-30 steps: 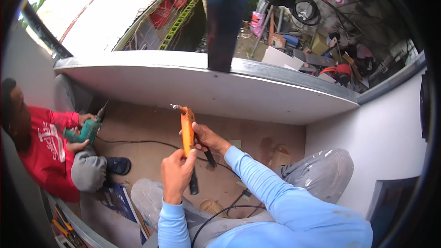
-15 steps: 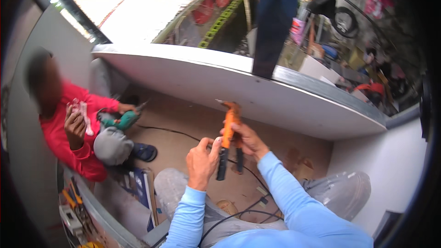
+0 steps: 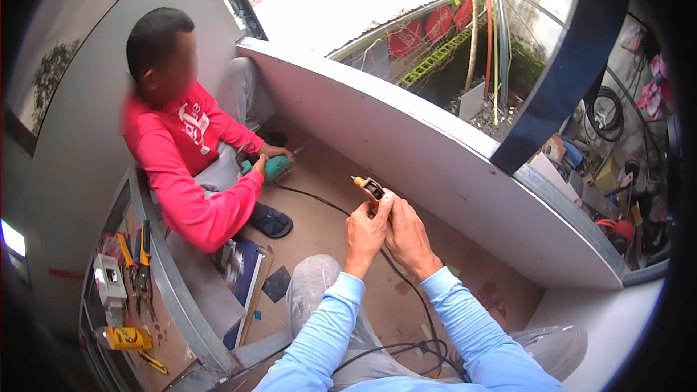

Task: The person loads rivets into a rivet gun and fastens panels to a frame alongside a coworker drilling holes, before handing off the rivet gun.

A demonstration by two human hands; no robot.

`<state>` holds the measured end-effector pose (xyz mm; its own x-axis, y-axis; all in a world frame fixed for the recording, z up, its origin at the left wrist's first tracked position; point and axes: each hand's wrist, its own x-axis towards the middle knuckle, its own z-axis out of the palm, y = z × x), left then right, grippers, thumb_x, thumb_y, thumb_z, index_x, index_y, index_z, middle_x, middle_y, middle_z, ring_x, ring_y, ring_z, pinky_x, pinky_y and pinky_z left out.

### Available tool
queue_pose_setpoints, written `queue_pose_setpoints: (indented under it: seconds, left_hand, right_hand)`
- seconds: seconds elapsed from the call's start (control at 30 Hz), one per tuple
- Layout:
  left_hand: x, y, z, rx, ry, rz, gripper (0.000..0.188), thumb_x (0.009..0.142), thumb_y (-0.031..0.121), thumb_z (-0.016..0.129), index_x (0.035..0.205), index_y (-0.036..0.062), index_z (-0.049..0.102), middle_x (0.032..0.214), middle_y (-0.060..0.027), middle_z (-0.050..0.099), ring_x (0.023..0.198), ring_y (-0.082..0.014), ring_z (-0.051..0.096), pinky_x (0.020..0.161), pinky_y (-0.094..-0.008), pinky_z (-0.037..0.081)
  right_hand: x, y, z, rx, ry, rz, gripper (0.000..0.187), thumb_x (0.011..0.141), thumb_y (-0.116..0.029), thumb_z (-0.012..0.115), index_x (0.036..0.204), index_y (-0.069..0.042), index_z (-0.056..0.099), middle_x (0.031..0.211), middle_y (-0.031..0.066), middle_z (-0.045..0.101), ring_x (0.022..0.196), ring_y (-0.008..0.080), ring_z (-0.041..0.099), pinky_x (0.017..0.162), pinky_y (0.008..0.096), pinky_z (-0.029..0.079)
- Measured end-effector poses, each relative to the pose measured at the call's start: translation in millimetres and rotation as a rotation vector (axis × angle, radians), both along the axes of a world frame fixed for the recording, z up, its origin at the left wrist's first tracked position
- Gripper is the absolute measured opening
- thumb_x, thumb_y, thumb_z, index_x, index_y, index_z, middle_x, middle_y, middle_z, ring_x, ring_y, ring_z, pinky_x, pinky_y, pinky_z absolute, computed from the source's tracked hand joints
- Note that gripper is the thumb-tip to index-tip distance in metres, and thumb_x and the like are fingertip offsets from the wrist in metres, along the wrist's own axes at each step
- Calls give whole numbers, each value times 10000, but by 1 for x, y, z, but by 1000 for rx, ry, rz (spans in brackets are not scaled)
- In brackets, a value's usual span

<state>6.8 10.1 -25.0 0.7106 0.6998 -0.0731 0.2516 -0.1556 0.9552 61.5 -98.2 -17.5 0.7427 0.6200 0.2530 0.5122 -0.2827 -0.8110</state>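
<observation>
Out in front of me, an orange hand riveter [image 3: 372, 188] is held between both hands, its head pointing away and to the left. My left hand [image 3: 365, 238] is closed around its near side. Pressed against it, my right hand [image 3: 409, 238] is closed on the tool too, with the thumb close to the head. My fingers and palms hide the black handles. The nose tip sticks out toward the white panel [image 3: 406, 147], apart from it.
At the left, a person in a red top [image 3: 185, 167] sits holding a green power drill [image 3: 276, 167]. Its dark cord [image 3: 319, 197] crosses the floor below my hands. Pliers [image 3: 144, 261], a white box [image 3: 110, 282] and a yellow bottle [image 3: 125, 338] lie on a framed ledge. A dark post [image 3: 563, 72] rises at the right.
My view has turned, so the scene sits further right. The riveter has tipped, its handles now inside both hands. The other person's raised hand has come down to the drill.
</observation>
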Motion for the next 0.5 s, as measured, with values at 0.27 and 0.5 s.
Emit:
queue_pose_setpoints:
  seconds: [0.27,0.5]
  left_hand:
    - [-6,22,8,-104,-198,88,648,1096,598,531,997,-17,708,787,-115,680,771,-218,653,758,-407,526]
    - [6,24,-10,-457,-484,176,660,1124,601,475,1184,-10,716,968,-48,693,921,-164,644,803,-338,519]
  right_hand:
    - [23,-34,26,-290,229,417,1136,856,-503,806,1681,33,237,1568,301,472,1486,424,473,1238,488,390]
    - [15,-29,58,-519,26,386,1265,751,-510,883,1691,15,220,1600,305,420,1505,452,438,1250,517,383]
